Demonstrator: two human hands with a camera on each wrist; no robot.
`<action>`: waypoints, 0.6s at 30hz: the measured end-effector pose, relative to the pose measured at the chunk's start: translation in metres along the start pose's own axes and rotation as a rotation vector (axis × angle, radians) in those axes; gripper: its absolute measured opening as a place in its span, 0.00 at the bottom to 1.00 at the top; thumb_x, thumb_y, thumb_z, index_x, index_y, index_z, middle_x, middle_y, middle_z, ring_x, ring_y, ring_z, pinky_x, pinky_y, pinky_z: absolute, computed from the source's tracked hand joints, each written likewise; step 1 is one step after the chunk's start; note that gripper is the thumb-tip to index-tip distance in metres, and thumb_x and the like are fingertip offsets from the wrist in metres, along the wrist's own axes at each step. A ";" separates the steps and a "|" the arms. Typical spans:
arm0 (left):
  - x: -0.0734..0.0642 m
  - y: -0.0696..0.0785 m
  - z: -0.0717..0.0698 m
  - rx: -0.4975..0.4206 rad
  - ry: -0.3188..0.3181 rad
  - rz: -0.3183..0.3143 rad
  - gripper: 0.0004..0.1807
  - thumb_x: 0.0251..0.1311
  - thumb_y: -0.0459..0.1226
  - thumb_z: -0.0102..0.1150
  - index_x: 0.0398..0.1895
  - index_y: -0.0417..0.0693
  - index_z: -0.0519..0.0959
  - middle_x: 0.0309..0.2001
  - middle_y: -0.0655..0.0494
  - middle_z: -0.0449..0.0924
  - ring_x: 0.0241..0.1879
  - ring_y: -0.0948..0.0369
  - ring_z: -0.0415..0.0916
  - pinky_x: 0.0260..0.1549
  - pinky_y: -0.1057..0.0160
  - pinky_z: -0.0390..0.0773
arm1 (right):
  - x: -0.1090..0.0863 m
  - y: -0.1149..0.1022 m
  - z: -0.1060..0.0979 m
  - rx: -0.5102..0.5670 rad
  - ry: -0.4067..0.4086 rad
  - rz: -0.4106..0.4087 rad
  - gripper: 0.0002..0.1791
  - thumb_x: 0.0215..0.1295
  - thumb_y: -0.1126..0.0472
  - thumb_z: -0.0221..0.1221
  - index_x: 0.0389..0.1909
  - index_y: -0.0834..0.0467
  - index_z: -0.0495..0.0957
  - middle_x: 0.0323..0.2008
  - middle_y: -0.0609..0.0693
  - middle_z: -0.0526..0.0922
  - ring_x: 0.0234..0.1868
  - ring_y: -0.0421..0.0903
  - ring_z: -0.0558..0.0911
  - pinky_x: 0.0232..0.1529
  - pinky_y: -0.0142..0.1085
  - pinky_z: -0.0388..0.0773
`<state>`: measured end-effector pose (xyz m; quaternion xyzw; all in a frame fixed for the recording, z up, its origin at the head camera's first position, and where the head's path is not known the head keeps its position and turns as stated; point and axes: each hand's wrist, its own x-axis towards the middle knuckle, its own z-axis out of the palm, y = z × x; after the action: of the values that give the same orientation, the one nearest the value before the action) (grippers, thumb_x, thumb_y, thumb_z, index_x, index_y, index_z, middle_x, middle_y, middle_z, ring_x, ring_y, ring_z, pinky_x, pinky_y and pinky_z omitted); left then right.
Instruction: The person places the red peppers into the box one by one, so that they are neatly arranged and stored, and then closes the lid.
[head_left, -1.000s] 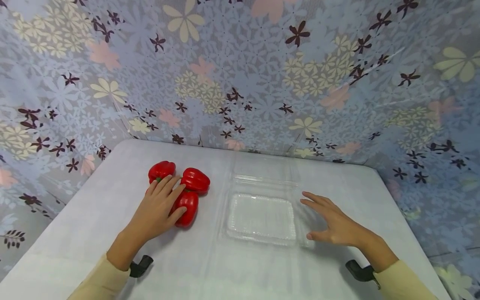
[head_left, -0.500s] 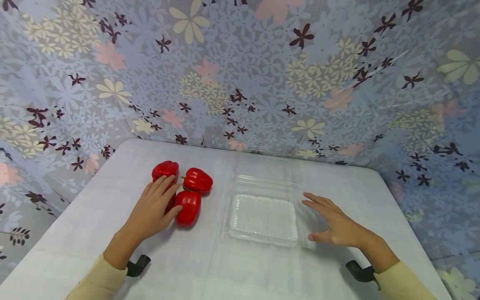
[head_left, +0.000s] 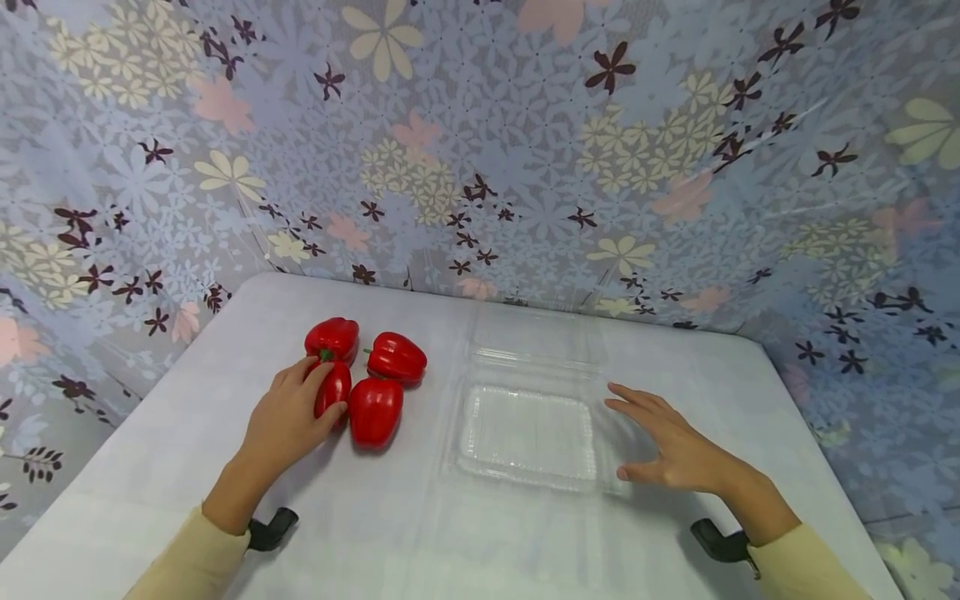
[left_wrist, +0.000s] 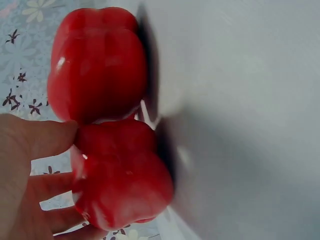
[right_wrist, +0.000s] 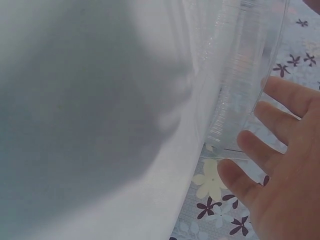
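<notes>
My left hand [head_left: 285, 415] grips a red bell pepper [head_left: 334, 387] at the left of the table, thumb on its near side and fingers over its far side. In the left wrist view, the thumb and fingers lie around this pepper [left_wrist: 122, 177], beside another red bell pepper [left_wrist: 100, 65]. Close around it are more red bell peppers: one behind [head_left: 330, 335] with a green stem, one at the back right [head_left: 399, 358] and one to the right [head_left: 377, 413]. My right hand [head_left: 675, 450], fingers spread and holding nothing, hovers at the right side of a clear plastic container [head_left: 528, 433].
The container's clear lid [head_left: 528, 337] lies folded back toward the wall. A white cloth [head_left: 480, 542] covers the table. Behind it rises a flower-patterned wall covering [head_left: 525, 167]. Black wrist mounts [head_left: 273, 529] stick out from both sleeves.
My left hand has drawn back slightly toward the lower left and closed its thumb and fingers around the near-left pepper, exposing more of it. The right hand has stayed in place.
</notes>
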<state>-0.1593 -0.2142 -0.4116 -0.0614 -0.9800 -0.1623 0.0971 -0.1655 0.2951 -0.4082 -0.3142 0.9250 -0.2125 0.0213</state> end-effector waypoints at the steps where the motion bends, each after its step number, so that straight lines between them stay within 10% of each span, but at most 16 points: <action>1: 0.000 0.000 0.000 -0.005 -0.011 -0.006 0.42 0.47 0.39 0.74 0.66 0.36 0.68 0.67 0.31 0.66 0.63 0.34 0.66 0.48 0.33 0.80 | 0.000 0.000 0.000 0.000 -0.001 0.001 0.46 0.54 0.50 0.71 0.71 0.60 0.64 0.74 0.65 0.59 0.70 0.68 0.60 0.57 0.72 0.63; 18: 0.004 0.010 -0.003 -0.027 -0.132 -0.102 0.44 0.45 0.40 0.74 0.67 0.41 0.64 0.69 0.29 0.60 0.61 0.29 0.66 0.46 0.32 0.80 | -0.001 -0.002 -0.003 0.002 -0.027 0.043 0.49 0.54 0.47 0.71 0.73 0.63 0.61 0.75 0.64 0.58 0.71 0.67 0.60 0.58 0.72 0.64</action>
<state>-0.1614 -0.2055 -0.4053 -0.0233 -0.9838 -0.1760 0.0229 -0.1645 0.2952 -0.4050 -0.2972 0.9309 -0.2087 0.0388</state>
